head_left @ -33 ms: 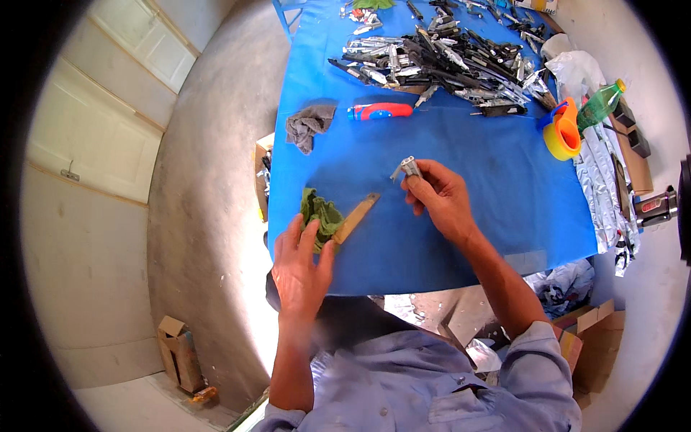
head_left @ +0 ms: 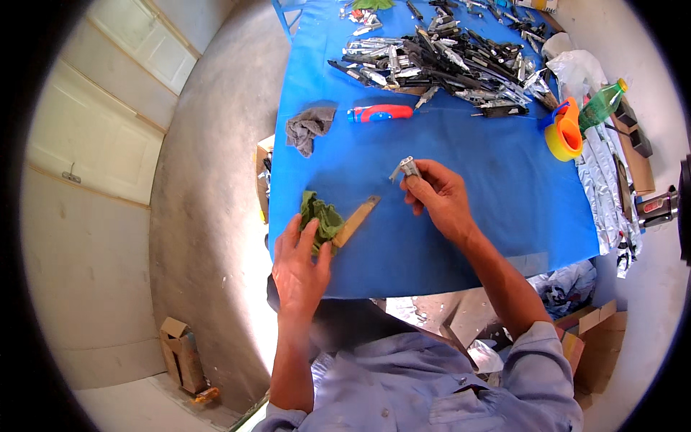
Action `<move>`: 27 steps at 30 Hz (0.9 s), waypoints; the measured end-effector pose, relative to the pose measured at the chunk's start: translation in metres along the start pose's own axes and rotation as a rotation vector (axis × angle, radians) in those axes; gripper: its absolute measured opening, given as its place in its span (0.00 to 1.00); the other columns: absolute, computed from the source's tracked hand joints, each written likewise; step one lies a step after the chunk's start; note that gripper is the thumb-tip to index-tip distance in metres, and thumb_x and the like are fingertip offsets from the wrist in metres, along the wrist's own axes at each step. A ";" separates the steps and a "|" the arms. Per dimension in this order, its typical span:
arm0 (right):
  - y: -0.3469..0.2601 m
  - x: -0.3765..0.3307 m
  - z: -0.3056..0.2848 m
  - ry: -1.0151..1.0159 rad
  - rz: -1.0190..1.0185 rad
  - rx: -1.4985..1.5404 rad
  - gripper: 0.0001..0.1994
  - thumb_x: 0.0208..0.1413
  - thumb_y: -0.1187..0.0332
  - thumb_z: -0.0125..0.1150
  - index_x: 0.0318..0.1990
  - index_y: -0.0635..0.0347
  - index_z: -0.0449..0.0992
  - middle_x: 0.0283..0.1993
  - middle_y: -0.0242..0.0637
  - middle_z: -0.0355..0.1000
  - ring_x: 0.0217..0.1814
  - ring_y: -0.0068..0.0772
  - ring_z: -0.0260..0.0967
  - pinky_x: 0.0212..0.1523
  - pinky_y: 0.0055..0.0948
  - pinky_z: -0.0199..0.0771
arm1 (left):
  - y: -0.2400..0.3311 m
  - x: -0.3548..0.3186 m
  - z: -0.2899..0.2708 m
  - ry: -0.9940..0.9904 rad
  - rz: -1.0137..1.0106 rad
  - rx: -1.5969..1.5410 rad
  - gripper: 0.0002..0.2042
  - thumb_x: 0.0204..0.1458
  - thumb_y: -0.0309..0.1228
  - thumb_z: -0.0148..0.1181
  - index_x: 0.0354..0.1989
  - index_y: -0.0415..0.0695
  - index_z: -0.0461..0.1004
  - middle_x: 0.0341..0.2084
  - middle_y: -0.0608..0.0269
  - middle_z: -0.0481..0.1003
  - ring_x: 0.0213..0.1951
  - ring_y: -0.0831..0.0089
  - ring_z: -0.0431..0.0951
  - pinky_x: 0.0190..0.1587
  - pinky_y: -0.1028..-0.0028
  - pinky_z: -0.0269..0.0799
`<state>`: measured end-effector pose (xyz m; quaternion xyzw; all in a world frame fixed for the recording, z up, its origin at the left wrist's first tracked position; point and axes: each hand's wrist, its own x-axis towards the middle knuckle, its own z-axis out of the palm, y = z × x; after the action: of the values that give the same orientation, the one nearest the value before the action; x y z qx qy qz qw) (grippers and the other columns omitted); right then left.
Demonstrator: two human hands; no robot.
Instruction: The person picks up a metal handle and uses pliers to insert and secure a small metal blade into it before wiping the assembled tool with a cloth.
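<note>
My right hand (head_left: 441,196) pinches a small silvery metal fitting (head_left: 409,167) between thumb and fingers, held above the blue-covered table (head_left: 461,259). A thin piece of the fitting juts out to the left. My left hand (head_left: 299,268) has its fingers spread at the near edge of a crumpled green cloth (head_left: 320,218); whether the fingertips press on it, I cannot tell. Beside that cloth lies a flat tan strip with a dark tip (head_left: 358,221), slanting away to the right.
Farther off lie a red and blue screwdriver-like tool (head_left: 380,112), a grey rag (head_left: 309,129) and a large pile of metal and black parts (head_left: 446,61). Along the right edge are a yellow and orange tape roll or cup (head_left: 563,137), a green bottle (head_left: 603,104) and silvery wrapped strips (head_left: 601,191).
</note>
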<state>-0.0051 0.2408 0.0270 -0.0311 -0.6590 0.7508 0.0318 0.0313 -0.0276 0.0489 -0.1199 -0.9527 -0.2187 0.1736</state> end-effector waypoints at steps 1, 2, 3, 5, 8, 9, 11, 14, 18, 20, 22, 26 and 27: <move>0.006 0.006 -0.002 -0.012 -0.011 0.019 0.13 0.65 0.70 0.63 0.53 0.66 0.79 0.36 0.31 0.77 0.32 0.18 0.72 0.29 0.21 0.73 | -0.006 0.004 0.004 -0.026 0.008 -0.024 0.15 0.51 0.22 0.71 0.49 0.40 0.82 0.48 0.49 0.80 0.52 0.50 0.80 0.55 0.57 0.77; 0.010 0.011 -0.004 -0.024 -0.023 0.037 0.13 0.64 0.70 0.63 0.53 0.66 0.80 0.36 0.31 0.77 0.32 0.17 0.72 0.28 0.21 0.72 | -0.016 0.007 0.006 -0.051 0.015 -0.049 0.15 0.52 0.23 0.70 0.49 0.41 0.81 0.48 0.50 0.80 0.51 0.49 0.80 0.53 0.57 0.77; 0.013 0.014 -0.004 -0.049 0.000 0.047 0.13 0.64 0.70 0.63 0.53 0.65 0.80 0.36 0.30 0.77 0.32 0.17 0.72 0.28 0.21 0.72 | -0.026 0.009 0.007 -0.078 0.016 -0.073 0.15 0.52 0.23 0.70 0.50 0.41 0.81 0.49 0.51 0.80 0.51 0.49 0.80 0.52 0.57 0.77; 0.017 0.018 -0.005 -0.098 0.042 0.066 0.13 0.64 0.70 0.64 0.52 0.65 0.80 0.36 0.30 0.77 0.31 0.17 0.72 0.28 0.20 0.71 | -0.040 0.018 0.005 -0.120 -0.045 -0.175 0.13 0.52 0.21 0.68 0.47 0.41 0.82 0.44 0.50 0.81 0.45 0.49 0.82 0.48 0.59 0.79; 0.015 0.013 -0.001 -0.109 0.037 0.030 0.13 0.64 0.70 0.64 0.53 0.64 0.80 0.36 0.30 0.77 0.32 0.16 0.70 0.31 0.21 0.71 | -0.043 0.042 0.002 -0.059 -0.060 -0.228 0.09 0.53 0.18 0.66 0.43 0.38 0.83 0.37 0.49 0.82 0.38 0.53 0.85 0.41 0.64 0.81; 0.019 0.013 -0.002 -0.114 0.019 -0.030 0.13 0.64 0.70 0.64 0.53 0.64 0.80 0.36 0.30 0.77 0.33 0.16 0.70 0.32 0.22 0.71 | -0.042 0.055 0.001 -0.027 -0.078 -0.237 0.09 0.53 0.18 0.67 0.44 0.37 0.82 0.37 0.49 0.82 0.37 0.55 0.85 0.41 0.65 0.81; 0.023 0.013 -0.007 -0.125 -0.012 -0.154 0.13 0.64 0.70 0.64 0.53 0.64 0.79 0.37 0.30 0.77 0.34 0.16 0.69 0.34 0.22 0.71 | -0.038 0.083 -0.003 0.035 -0.118 -0.260 0.10 0.54 0.19 0.67 0.44 0.36 0.82 0.37 0.50 0.83 0.37 0.60 0.86 0.41 0.66 0.81; 0.017 0.011 -0.005 -0.158 -0.030 -0.131 0.14 0.64 0.70 0.63 0.54 0.64 0.79 0.36 0.32 0.77 0.34 0.16 0.67 0.35 0.23 0.70 | -0.023 0.110 -0.012 0.059 -0.191 -0.289 0.10 0.60 0.23 0.66 0.49 0.34 0.81 0.39 0.56 0.84 0.36 0.72 0.84 0.39 0.71 0.81; 0.019 0.011 -0.005 -0.173 -0.051 -0.141 0.14 0.63 0.71 0.63 0.55 0.64 0.78 0.36 0.34 0.77 0.33 0.17 0.68 0.33 0.24 0.69 | -0.023 0.121 0.020 0.098 -0.064 -0.305 0.14 0.58 0.24 0.69 0.52 0.38 0.80 0.48 0.53 0.81 0.43 0.68 0.83 0.38 0.68 0.82; 0.024 0.011 -0.007 -0.168 -0.063 -0.143 0.14 0.63 0.71 0.63 0.54 0.65 0.78 0.36 0.35 0.77 0.34 0.17 0.69 0.34 0.25 0.70 | -0.008 0.110 0.030 0.080 -0.004 -0.122 0.16 0.56 0.23 0.70 0.53 0.40 0.80 0.51 0.51 0.80 0.46 0.64 0.83 0.40 0.67 0.82; 0.020 0.013 -0.008 -0.184 -0.060 -0.109 0.14 0.63 0.72 0.62 0.54 0.65 0.77 0.37 0.36 0.77 0.35 0.18 0.70 0.35 0.26 0.71 | 0.008 0.088 0.034 -0.011 -0.005 -0.044 0.16 0.53 0.23 0.73 0.51 0.40 0.81 0.50 0.49 0.80 0.49 0.55 0.82 0.45 0.65 0.81; 0.025 0.017 -0.013 -0.234 -0.047 -0.010 0.16 0.68 0.74 0.56 0.61 0.66 0.72 0.44 0.31 0.76 0.38 0.15 0.69 0.35 0.19 0.70 | 0.027 0.039 0.045 -0.091 0.032 -0.030 0.15 0.52 0.24 0.73 0.49 0.38 0.81 0.48 0.48 0.81 0.48 0.52 0.82 0.47 0.62 0.81; 0.023 0.017 -0.015 -0.254 0.004 0.016 0.17 0.68 0.74 0.56 0.62 0.65 0.71 0.45 0.32 0.76 0.39 0.16 0.70 0.35 0.20 0.71 | 0.032 0.034 0.047 -0.077 0.014 -0.028 0.15 0.52 0.25 0.73 0.48 0.38 0.81 0.47 0.48 0.81 0.48 0.51 0.82 0.48 0.61 0.80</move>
<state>-0.0212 0.2542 0.0025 0.0630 -0.6518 0.7539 -0.0533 -0.0031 0.0272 0.0348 -0.1374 -0.9546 -0.2262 0.1369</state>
